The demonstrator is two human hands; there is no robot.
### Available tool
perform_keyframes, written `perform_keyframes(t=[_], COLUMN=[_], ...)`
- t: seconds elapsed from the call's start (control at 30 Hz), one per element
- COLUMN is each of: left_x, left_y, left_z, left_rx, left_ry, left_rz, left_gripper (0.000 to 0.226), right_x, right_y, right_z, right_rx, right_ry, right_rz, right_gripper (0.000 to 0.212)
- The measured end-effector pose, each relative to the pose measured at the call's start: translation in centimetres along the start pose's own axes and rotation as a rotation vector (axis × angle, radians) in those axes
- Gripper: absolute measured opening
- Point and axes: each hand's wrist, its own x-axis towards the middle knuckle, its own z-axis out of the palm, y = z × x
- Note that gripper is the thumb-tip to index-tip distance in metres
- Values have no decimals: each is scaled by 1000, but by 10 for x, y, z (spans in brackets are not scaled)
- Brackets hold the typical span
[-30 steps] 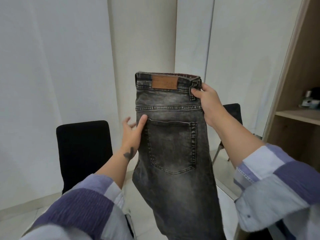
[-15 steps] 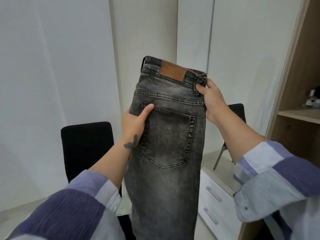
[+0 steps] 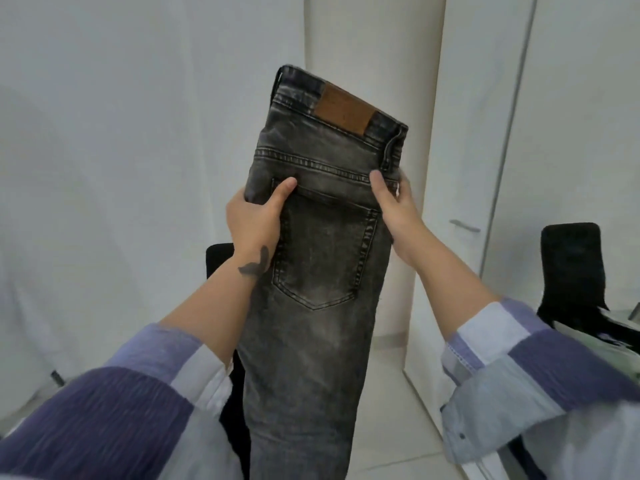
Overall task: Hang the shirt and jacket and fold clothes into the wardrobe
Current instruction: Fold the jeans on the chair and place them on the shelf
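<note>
The right hand (image 3: pixel 394 209) has slid down from the waistband; now both hands, the left hand (image 3: pixel 254 220) too, grip the grey jeans (image 3: pixel 318 271) at pocket height, waistband toward 12 o'clock, ready for folding.

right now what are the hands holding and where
Both grip the grey jeans just below the waistband: left hand on the left edge, right hand on the right edge.

Black chairs (image 3: pixel 571 271), white walls (image 3: pixel 138 133)
</note>
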Motion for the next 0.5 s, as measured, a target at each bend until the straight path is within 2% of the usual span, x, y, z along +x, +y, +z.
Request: perform_keyframes(t=[0.07,0.17,0.27,0.33,0.43,0.5], left_x=[12,29,44,53,69,79], left_y=[7,16,19,14,0,-11], left_z=[-3,-9,-17,-25,-39,-50], left_rx=[-13,-20,-10,25,118,222], left_ry=[35,82,127,177,264,284], left_rz=[26,60,66,74,65,63], left_gripper=[30,23,23,21,24,28], right_x=[-15,-34,-40,-42,-43,-42], right_y=[32,86,121,132,138,139], right_z=[11,30,52,66,83,93], right_rx=[-8,-44,-30,12,-36,-61], right_ry=[-77,-182,-226,-209,-150,-105], right_rz=[149,360,451,440,311,256], right_gripper=[79,76,69,53,26,23])
